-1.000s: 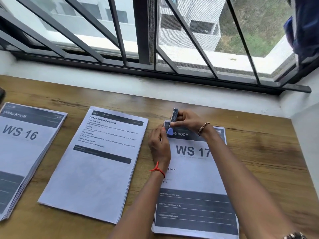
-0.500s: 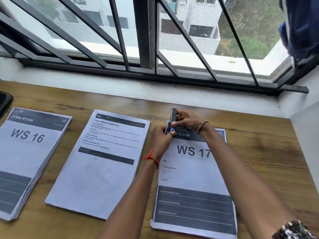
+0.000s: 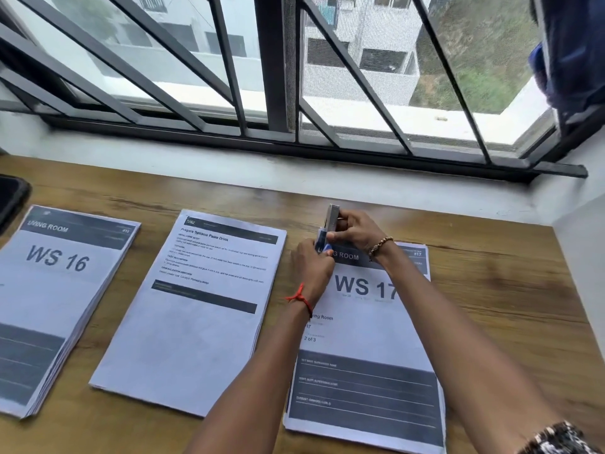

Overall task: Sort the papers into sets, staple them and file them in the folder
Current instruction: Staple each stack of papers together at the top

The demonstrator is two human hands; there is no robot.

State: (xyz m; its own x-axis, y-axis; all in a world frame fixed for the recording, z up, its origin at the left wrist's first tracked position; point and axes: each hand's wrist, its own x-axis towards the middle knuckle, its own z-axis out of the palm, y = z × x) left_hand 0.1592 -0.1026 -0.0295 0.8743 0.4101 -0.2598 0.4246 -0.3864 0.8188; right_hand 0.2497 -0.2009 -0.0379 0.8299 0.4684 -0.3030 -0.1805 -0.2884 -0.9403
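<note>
Obs., left to right.

Far left edge: dark item (image 3: 11,198), cut off by frame; can't tell if it's the folder.

WS 16 set (image 3: 55,290): thick, flat on desk (image 3: 507,290), edges fanned at its right side. No staple discernible.

Middle set (image 3: 196,322), headed "Prepare Sesame Paste Drink": flat, well apart from both neighbours, no hand on it.

L hand (image 3: 312,267): fingers bent, pinching the blue lower end of the stapler (image 3: 330,221) at the top-left corner of the WS 17 set (image 3: 366,339).

R hand (image 3: 357,231): fingers and thumb curled round the stapler's upper part, which stands tilted up, so it looks not yet pressed.

WS 17 set: flat on desk, right of centre, top sheet reads "2 of 3".

Assessment: stapling in hand; filing not begun.

Recs. for this step:
- Square the sheets at the corner first; lower pages look slightly offset.
- Seat the corner fully in the stapler's throat.
- Keep the staple clear of the header text.
- Press once, firm, w/ L hand steadying the base.
- Check the legs fold flat underneath.
</note>
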